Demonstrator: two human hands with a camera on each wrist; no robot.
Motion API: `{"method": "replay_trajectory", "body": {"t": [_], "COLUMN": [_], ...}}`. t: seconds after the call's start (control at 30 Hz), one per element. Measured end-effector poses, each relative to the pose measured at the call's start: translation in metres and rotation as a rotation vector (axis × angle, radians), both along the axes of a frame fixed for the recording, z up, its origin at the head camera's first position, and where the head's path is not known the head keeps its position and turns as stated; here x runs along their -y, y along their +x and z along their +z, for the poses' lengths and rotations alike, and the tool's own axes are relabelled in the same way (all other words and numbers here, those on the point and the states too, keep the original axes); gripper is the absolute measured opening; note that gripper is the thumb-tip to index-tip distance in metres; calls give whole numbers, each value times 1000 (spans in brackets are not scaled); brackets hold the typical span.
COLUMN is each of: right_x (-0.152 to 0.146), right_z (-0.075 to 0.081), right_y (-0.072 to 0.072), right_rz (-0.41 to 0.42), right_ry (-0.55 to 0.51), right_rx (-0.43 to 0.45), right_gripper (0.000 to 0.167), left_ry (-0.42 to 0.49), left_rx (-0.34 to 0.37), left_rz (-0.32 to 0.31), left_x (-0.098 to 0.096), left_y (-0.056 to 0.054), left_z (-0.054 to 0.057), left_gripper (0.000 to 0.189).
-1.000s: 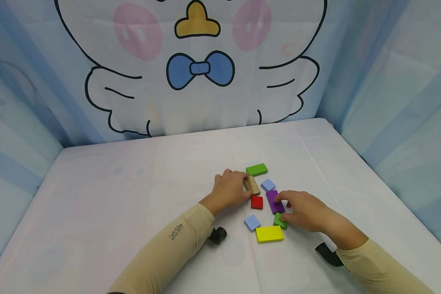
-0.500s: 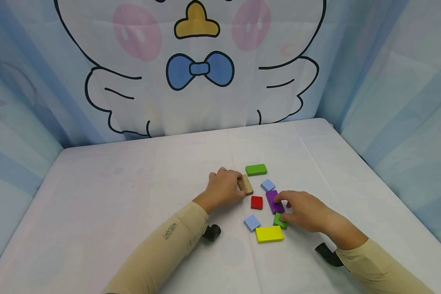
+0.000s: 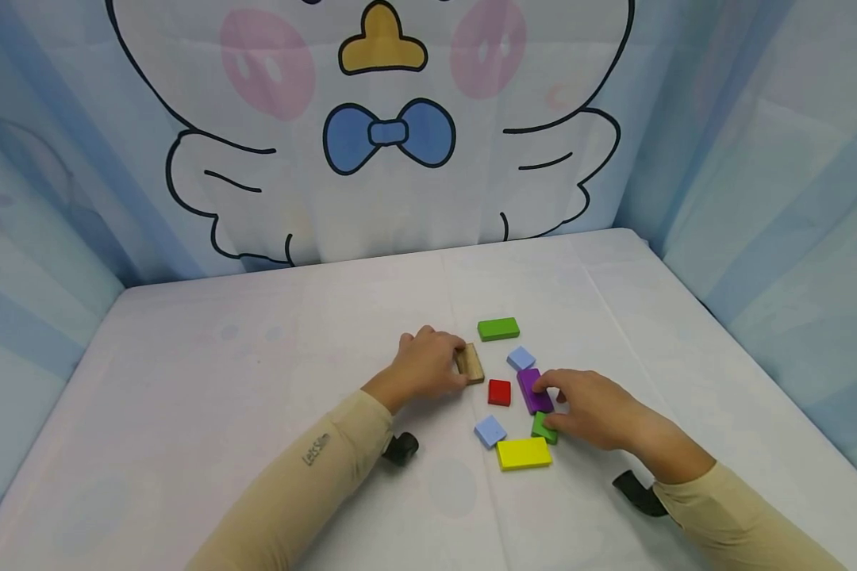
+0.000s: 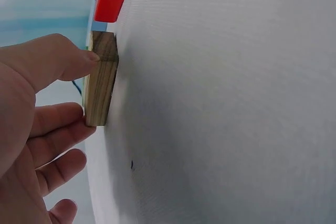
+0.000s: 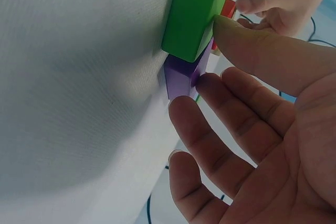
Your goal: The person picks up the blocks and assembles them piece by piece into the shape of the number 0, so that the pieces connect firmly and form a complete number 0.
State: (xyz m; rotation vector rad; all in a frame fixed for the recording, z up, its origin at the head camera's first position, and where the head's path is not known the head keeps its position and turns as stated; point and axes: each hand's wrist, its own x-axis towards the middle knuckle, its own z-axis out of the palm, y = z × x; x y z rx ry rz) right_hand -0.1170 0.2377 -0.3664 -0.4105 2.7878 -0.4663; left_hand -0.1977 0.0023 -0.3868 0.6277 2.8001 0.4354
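My left hand (image 3: 424, 363) pinches a plain wooden block (image 3: 471, 363), thumb at one end and fingertips at the other. In the left wrist view the wooden block (image 4: 101, 85) shows its grained side, low over the cloth. My right hand (image 3: 596, 411) rests on two touching blocks: the thumb lies on a small green block (image 5: 191, 22) and fingertips touch a purple block (image 5: 181, 74). Between the hands lies a red block (image 3: 499, 392). A yellow block (image 3: 524, 454) sits against the small green one, with a light blue block (image 3: 489, 432) at its left corner.
Farther back lie a longer green block (image 3: 498, 329) and a second light blue block (image 3: 520, 358), near the purple one. A white cloth covers the table (image 3: 221, 396). Printed curtains (image 3: 400, 214) stand behind and on both sides.
My left hand has drawn the wooden block leftward, away from the red block and the longer green one. The right hand and the other blocks have stayed about where they were.
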Motion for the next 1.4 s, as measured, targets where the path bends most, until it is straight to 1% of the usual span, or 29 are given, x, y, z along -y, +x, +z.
{"method": "replay_trajectory", "body": {"t": [0.13,0.27,0.37,0.53,1.0,1.2,1.4], "right_x": [0,-1,-1,0,0,-1,-1], "right_z": [0,0,0,0,0,0,0], "right_y": [0,-1,0,-1,0,0,-1], "right_rz": [12,11,8,3,-6,-5,12], "right_ry": [-3,-4,-7,-9,-11,-4,-5], "right_rx": [-4,-9,-11,-7,-5,-6,-10], "right_gripper": [40,39,39,39,38,39,39], "left_ry": [-8,-27,-39,-31,-34,-24,-9], "left_rx": [4,7,10,11,-2,-15,-7], "left_rz": [-18,-50,-73,-97,-140,-154,-151], "left_x": [2,4,6,7,6,7,8], "left_y": [-1,0,1,5,18,20,20], "left_z": [1,2,2,2,4,5,2], "left_gripper": [54,53,53,52,51,50,53]}}
